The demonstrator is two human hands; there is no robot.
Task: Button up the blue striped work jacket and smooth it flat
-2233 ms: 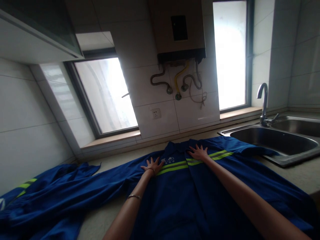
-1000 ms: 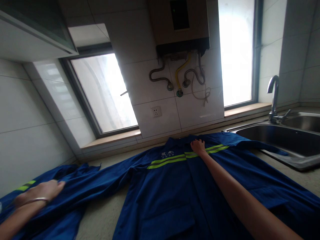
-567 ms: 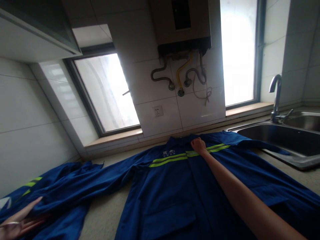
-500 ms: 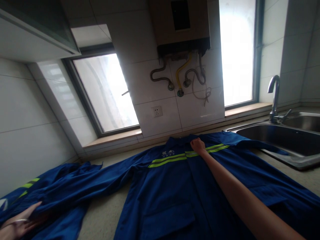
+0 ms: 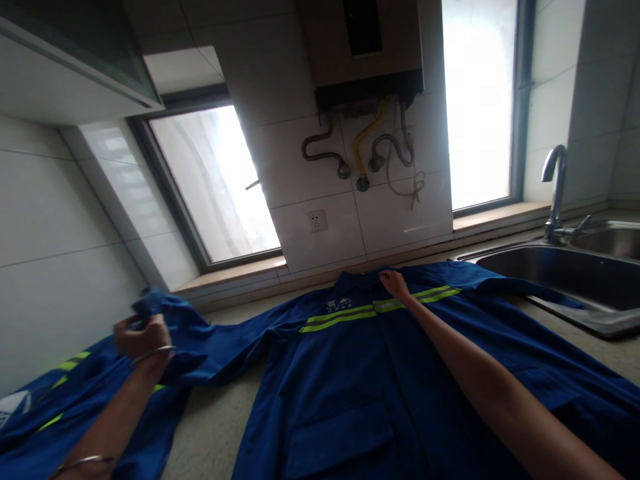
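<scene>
A blue work jacket (image 5: 340, 373) with yellow-green reflective stripes lies spread front up on the counter, its collar toward the wall. My left hand (image 5: 143, 335), with bracelets on the arm, grips the cuff end of the jacket's left-lying sleeve and holds it raised above the counter. Near the collar, my right hand (image 5: 395, 283) is closed on the front of the jacket; the fingertips are hidden. A second blue garment (image 5: 145, 427) with similar stripes lies bunched at the left, partly beneath the lifted sleeve.
A steel sink (image 5: 590, 320) with a tall faucet (image 5: 554, 193) is at the right, and the other sleeve reaches its rim. A water heater (image 5: 367, 50) with pipes hangs on the tiled wall between two windows. A cabinet (image 5: 80, 67) overhangs the upper left.
My left hand has risen from the lower left and moved right, lifting the sleeve's cuff end off the other garment. My right hand stays near the collar.
</scene>
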